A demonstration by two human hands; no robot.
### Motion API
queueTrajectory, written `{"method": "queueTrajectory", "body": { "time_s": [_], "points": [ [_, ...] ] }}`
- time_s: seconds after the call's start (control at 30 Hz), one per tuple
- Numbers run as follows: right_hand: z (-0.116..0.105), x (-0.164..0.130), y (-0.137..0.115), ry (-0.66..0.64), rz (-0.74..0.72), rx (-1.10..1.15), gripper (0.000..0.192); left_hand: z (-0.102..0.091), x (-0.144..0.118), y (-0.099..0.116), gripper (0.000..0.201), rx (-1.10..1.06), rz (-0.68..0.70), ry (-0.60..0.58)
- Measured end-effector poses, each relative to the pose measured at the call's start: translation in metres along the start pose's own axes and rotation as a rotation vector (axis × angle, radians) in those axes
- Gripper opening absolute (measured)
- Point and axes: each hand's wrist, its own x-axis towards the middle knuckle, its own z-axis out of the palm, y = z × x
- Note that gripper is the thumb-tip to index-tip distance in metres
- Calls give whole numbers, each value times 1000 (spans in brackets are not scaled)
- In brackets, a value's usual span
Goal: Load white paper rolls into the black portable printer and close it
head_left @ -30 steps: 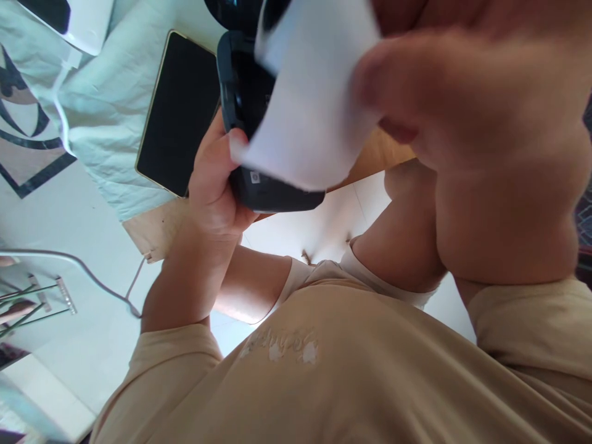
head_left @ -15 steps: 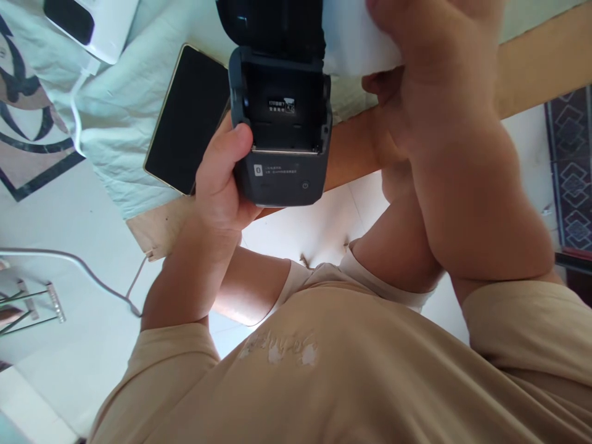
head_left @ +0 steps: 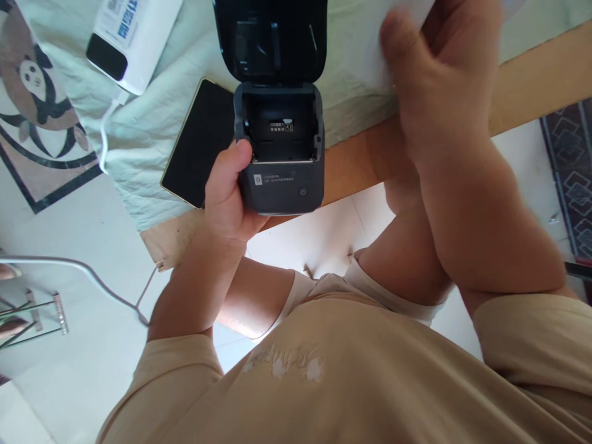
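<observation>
The person's left hand grasps a small dark printer, lid open, above the table edge, while the right hand pinches white paper just beside it; beyond lie a black phone and a white power bank.

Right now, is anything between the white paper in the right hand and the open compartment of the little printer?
Nothing visible. The printer sits in the left hand, lid up, compartment uncovered; the paper in the right hand is off to its right.
</observation>
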Motion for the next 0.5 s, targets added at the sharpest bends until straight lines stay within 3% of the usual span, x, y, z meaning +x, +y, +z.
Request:
{"method": "queueTrajectory", "body": {
  "time_s": [0.17, 0.27, 0.43, 0.5],
  "points": [
    [-4, -5, -7, -152, -1, -294, 41, 1, 1, 3, 30, 48, -13, 27],
    [-2, -6, -10, -176, 16, -383, 49, 3, 1, 4, 31, 69, -17, 35],
    [-7, -10, -19, -193, -52, -324, 55, 2, 2, 3, 39, 81, -33, 38],
    [-16, -11, -19, -94, -91, -263, 53, 1, 2, 3, 40, 73, -34, 36]
  ]
}}
